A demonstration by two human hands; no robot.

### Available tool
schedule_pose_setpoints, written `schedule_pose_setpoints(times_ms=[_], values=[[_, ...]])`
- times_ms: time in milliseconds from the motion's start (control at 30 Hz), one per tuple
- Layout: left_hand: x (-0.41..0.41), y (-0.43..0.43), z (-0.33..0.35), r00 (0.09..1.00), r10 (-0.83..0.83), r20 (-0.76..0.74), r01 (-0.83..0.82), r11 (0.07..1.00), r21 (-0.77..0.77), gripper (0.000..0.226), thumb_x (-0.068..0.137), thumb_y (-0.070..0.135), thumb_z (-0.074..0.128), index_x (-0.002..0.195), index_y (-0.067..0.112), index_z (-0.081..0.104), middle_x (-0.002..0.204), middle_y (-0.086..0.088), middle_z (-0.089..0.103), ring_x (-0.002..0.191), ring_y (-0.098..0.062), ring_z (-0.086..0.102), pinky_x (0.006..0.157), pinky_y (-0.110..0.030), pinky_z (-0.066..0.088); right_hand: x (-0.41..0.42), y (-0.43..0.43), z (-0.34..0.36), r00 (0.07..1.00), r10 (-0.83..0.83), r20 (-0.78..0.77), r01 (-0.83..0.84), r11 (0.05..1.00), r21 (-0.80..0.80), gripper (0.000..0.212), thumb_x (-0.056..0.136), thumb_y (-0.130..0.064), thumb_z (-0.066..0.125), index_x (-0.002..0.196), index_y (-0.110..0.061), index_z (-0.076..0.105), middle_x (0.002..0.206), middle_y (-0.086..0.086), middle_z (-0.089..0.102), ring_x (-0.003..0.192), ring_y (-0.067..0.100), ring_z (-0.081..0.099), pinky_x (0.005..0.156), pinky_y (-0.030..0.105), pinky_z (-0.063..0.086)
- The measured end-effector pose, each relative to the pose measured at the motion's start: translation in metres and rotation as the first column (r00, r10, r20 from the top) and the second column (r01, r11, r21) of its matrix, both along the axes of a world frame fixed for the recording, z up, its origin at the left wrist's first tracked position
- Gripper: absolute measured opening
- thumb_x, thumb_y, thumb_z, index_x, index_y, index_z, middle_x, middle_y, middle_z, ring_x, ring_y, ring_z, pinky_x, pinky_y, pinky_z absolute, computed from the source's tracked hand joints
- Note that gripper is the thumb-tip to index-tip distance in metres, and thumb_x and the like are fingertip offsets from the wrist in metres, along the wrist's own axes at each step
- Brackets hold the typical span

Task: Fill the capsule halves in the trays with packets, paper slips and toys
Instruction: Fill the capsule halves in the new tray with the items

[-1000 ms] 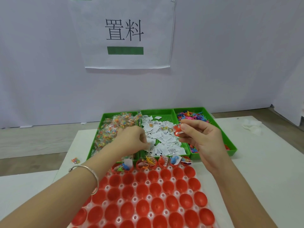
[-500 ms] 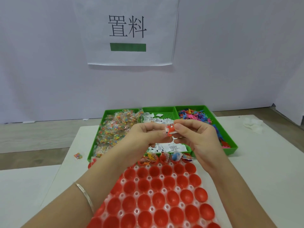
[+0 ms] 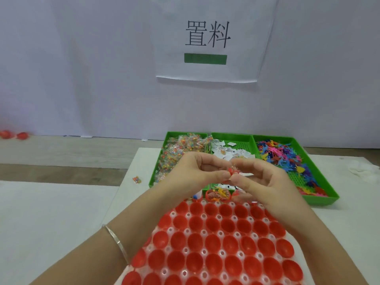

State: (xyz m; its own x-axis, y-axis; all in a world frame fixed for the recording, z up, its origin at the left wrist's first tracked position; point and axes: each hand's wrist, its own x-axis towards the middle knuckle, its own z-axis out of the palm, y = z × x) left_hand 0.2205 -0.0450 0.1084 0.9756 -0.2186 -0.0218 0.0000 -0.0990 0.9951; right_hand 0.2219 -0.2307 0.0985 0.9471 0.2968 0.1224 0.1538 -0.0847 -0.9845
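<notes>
A white tray of several red capsule halves lies before me; its far row holds packets, slips and toys. Behind it stand three green bins: packets, paper slips and coloured toys. My left hand and my right hand meet above the tray's far edge. Their fingertips pinch a small red toy with a bit of clear packet and a paper slip.
One loose packet lies on the white table left of the bins. Two red capsule halves sit on the floor at far left. A paper sign hangs on the white wall. A white cloth lies at far right.
My left hand left the paper slip bin and joined my right hand. Both now hold the red toy together, lower and nearer the tray. The camera view shifted left.
</notes>
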Motion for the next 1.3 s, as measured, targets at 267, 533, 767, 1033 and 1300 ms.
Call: schedule_pose_setpoints(times_ms=[267,533,767,1033,1300], values=[[-0.028,0.038,0.005,0.99,0.029,-0.136,-0.06,0.971,-0.229,0.031,0.061,0.021,0.082,0.09,0.012,0.078,0.095,-0.013,0.074,0.09,-0.024,0.069,0.103,-0.047,0.041,-0.01,0.036,0.017,0.996,0.0,0.093,-0.002,1.0,0.027,0.012,0.073,-0.006,0.079,0.076,-0.018,0.077,0.073,0.005,0.074,0.068,0.017,0.073,0.054,0.022,0.056],[-0.063,0.093,-0.042,0.812,0.584,0.011,-0.576,0.804,-0.146,0.057,0.047,0.033,0.091,0.101,0.034,0.073,0.107,0.015,0.071,0.102,0.0,0.064,0.08,-0.019,0.048,-0.018,0.074,-0.004,0.997,0.072,0.029,-0.067,0.987,-0.149,0.026,0.078,-0.003,0.077,0.089,-0.026,0.073,0.076,0.003,0.075,0.069,0.014,0.072,0.065,0.024,0.057],[-0.092,0.092,-0.097,0.893,0.45,0.007,-0.447,0.883,0.143,0.121,0.043,0.054,0.084,0.147,0.046,0.024,0.144,0.027,0.028,0.134,0.01,0.025,0.109,-0.023,0.026,-0.027,0.1,-0.03,0.95,0.2,0.24,-0.056,0.864,-0.5,0.021,0.081,-0.01,0.075,0.1,-0.02,0.077,0.083,-0.02,0.067,0.076,-0.021,0.057,0.073,0.002,0.041],[-0.088,0.081,-0.12,0.912,0.409,-0.009,-0.406,0.907,0.111,0.115,0.045,0.057,0.082,0.145,0.046,0.025,0.123,0.042,0.041,0.11,0.026,0.044,0.097,-0.014,0.04,-0.024,0.112,-0.036,0.872,0.447,0.199,-0.154,0.637,-0.755,0.02,0.089,-0.015,0.066,0.107,-0.021,0.073,0.104,-0.01,0.071,0.087,-0.007,0.053,0.081,-0.003,0.03],[-0.09,0.078,-0.118,0.898,0.44,-0.009,-0.436,0.892,0.123,0.111,0.047,0.052,0.082,0.144,0.046,0.027,0.14,0.021,0.042,0.125,0.007,0.04,0.109,-0.027,0.036,-0.018,0.124,-0.019,0.818,0.564,0.112,-0.171,0.425,-0.889,0.024,0.087,-0.014,0.06,0.107,-0.02,0.071,0.086,-0.011,0.057,0.08,0.004,0.051,0.083,0.022,0.044]])
